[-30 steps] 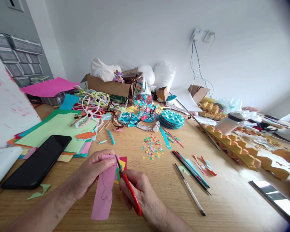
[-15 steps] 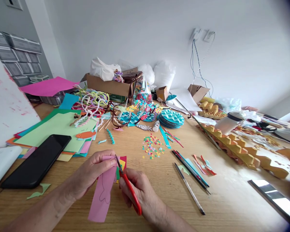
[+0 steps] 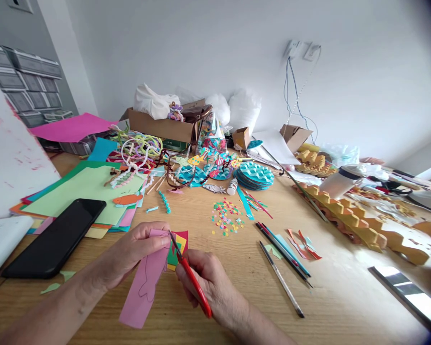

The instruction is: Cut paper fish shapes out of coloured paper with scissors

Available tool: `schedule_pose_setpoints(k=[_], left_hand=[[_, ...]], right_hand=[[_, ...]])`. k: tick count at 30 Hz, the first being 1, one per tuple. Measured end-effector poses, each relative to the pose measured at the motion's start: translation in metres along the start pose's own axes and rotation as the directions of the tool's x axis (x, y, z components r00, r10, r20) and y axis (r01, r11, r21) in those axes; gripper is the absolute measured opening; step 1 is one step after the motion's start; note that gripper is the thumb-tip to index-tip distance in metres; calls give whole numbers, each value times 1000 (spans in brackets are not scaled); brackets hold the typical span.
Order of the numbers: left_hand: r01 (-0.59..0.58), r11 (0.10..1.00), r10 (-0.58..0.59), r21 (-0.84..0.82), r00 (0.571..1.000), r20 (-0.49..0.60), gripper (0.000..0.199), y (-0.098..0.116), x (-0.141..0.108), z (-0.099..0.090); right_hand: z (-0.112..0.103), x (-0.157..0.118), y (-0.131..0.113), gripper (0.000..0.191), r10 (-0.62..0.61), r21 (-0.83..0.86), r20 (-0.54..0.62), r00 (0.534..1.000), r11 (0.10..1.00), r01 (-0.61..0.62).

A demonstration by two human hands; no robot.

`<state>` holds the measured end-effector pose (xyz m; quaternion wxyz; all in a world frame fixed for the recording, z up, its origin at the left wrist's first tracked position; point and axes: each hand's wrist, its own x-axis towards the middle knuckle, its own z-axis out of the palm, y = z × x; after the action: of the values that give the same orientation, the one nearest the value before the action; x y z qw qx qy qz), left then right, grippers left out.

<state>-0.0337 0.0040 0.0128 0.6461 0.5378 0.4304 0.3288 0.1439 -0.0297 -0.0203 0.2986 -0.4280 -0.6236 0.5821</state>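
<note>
My left hand point(image 3: 143, 247) pinches the upper end of a pink paper strip point(image 3: 138, 292), which carries a drawn fish-like outline with a forked tail. In my right hand point(image 3: 210, 278) is a pair of red-handled scissors point(image 3: 196, 285). The scissor blades lie at the strip's top right edge, close to my left fingertips; whether they are parted I cannot make out. Just behind the blades, small red, yellow and green paper pieces point(image 3: 174, 254) lie on the table, partly hidden by the strip and scissors.
A black phone point(image 3: 57, 239) and stacked coloured paper point(image 3: 82, 191) lie at left. Round confetti point(image 3: 228, 215) is scattered ahead. Pens and pencils point(image 3: 282, 278) rest at right, near egg cartons point(image 3: 359, 220). Blue wavy discs point(image 3: 253, 175) are piled farther back.
The lower end of the pink strip has swung left, and its top has shifted slightly left with my left hand. More of the green paper piece shows. My right hand has barely moved.
</note>
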Motion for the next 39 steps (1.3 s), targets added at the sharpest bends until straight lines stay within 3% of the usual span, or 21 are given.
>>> schedule_pose_setpoints(k=[7,17,25,39], left_hand=[[44,999,-43,-14,997,69,30,3,-1,-5],[-14,1000,14,4,999,48,29,-5,3,-3],[-62,997,61,37,998,31,27,-8,3,-2],[-48,998,46,34,998,36,27,-2,3,-3]], right_hand=[[-3,-1,-6,41,-12,-61,43,999,998,14],[-1,1,-3,34,8,-23,34,999,1000,-7],[0,0,-5,39,14,8,12,1000,1000,-14],[-1,-1,-2,36,-28,-23,22,999,999,28]])
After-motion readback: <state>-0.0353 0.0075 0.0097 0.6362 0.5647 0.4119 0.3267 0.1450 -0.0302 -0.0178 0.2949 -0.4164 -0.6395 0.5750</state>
